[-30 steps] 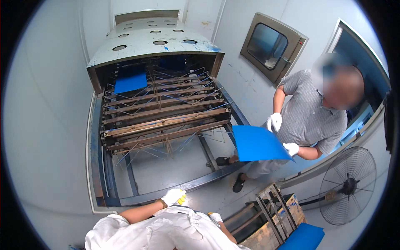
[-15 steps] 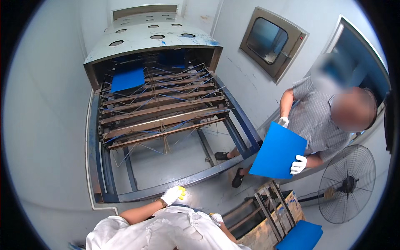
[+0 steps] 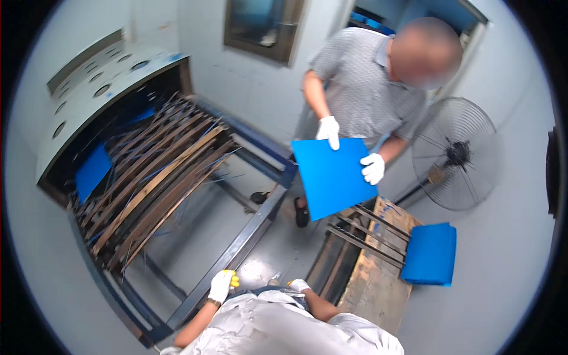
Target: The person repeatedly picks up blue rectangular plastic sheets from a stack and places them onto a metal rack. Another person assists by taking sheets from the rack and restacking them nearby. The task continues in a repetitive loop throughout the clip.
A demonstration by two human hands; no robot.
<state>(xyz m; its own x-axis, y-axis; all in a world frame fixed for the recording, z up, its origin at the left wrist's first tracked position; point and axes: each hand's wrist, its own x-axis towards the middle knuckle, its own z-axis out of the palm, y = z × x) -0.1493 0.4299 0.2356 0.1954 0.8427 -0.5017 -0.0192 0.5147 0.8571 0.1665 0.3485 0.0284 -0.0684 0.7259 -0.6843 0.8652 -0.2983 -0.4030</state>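
My left hand [image 3: 222, 286], in a white glove with yellow fingertips, is beside the near rail of the metal frame [image 3: 239, 236]. Its fingers are curled, and I see nothing in them. Close to my waist is my right hand [image 3: 299, 285], also gloved, its fingers mostly hidden. A slim pale strip [image 3: 292, 293] shows just below it; whether the hand touches it I cannot tell. Across from me, a co-worker [image 3: 361, 89] in white gloves holds a blue sheet [image 3: 337, 177] by two edges, tilted above the low bench.
Rusty slats [image 3: 160, 171] run into a pale oven-like housing [image 3: 112, 89] at left, where another blue sheet [image 3: 93, 171] lies. On the right, a stack of blue sheets [image 3: 431, 254] rests at a worn wooden bench [image 3: 376, 290] with metal rails. A large fan [image 3: 457, 154] stands behind it.
The view has swung right, so the frame and housing sit farther left. The co-worker has lowered their head and holds the blue sheet above the bench rails. My hands remain near my waist.
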